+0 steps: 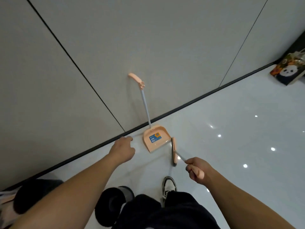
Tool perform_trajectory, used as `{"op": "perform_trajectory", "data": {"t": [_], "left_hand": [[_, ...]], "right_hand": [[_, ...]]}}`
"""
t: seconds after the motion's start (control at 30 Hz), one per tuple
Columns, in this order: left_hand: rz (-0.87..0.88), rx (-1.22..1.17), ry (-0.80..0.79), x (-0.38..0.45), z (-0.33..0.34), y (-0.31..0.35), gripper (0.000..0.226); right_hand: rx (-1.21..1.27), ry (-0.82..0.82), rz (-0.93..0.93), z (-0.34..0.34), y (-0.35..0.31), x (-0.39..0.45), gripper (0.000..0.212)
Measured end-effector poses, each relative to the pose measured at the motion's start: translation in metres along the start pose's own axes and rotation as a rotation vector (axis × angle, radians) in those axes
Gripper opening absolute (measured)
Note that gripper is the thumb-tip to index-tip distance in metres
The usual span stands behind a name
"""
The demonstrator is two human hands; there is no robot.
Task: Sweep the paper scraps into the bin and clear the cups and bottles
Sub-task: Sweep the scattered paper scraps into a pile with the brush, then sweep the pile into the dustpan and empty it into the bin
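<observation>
Beside one dustpan (156,138) — one broom (174,152) (right hand's (197,170)).

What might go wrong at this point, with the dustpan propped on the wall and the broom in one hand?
The dustpan stands with only its long handle leaning on the wall; a knock from the left hand reaching beside it might send it sliding over on the glossy floor. The right hand holds the broom near the person's shoe, so a careless stroke may catch the foot.
</observation>
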State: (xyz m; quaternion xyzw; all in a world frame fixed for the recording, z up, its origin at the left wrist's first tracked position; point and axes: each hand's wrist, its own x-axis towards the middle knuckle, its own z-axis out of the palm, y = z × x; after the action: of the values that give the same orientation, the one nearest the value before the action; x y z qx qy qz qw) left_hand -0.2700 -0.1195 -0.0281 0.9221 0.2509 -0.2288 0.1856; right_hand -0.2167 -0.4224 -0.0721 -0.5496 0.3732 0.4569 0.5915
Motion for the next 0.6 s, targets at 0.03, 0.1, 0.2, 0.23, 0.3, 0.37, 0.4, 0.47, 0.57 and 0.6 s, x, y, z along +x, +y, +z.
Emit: {"op": "perform_trajectory", "data": {"t": [0.03,0.1,0.2,0.23,0.3,0.37,0.4,0.47,0.57,0.6], "left_hand": [[0.012,0.009,0.033,0.019,-0.014,0.005,0.053],[0.048,0.01,0.067,0.05,-0.04,0.017,0.052],[0.133,0.054,0.104,0.103,-0.075,0.034,0.053],[0.164,0.081,0.134,0.119,-0.086,0.039,0.054],[0.216,0.138,0.205,0.162,-0.108,0.049,0.059],[0.256,0.232,0.26,0.204,-0.129,0.057,0.069],[0.292,0.301,0.282,0.226,-0.138,0.059,0.074],[0.387,0.441,0.278,0.269,-0.155,0.06,0.075],[0.561,0.682,0.178,0.317,-0.168,0.059,0.058],[0.63,0.762,0.157,0.331,-0.17,0.06,0.049]], "right_hand": [[0.016,0.007,0.017,0.005,-0.013,0.006,0.006],[0.005,0.016,0.035,0.016,-0.035,0.013,0.007],[0.001,0.017,0.055,0.031,-0.068,0.029,0.007],[-0.002,0.023,0.066,0.034,-0.077,0.032,0.008],[0.003,0.04,0.087,0.045,-0.1,0.043,0.01],[0.023,0.084,0.083,0.056,-0.119,0.054,0.012],[0.049,0.094,0.078,0.062,-0.128,0.059,0.014],[0.134,0.1,0.083,0.075,-0.145,0.068,0.016],[0.235,0.114,0.125,0.098,-0.151,0.07,0.015],[0.254,0.12,0.124,0.107,-0.151,0.072,0.014]]}}
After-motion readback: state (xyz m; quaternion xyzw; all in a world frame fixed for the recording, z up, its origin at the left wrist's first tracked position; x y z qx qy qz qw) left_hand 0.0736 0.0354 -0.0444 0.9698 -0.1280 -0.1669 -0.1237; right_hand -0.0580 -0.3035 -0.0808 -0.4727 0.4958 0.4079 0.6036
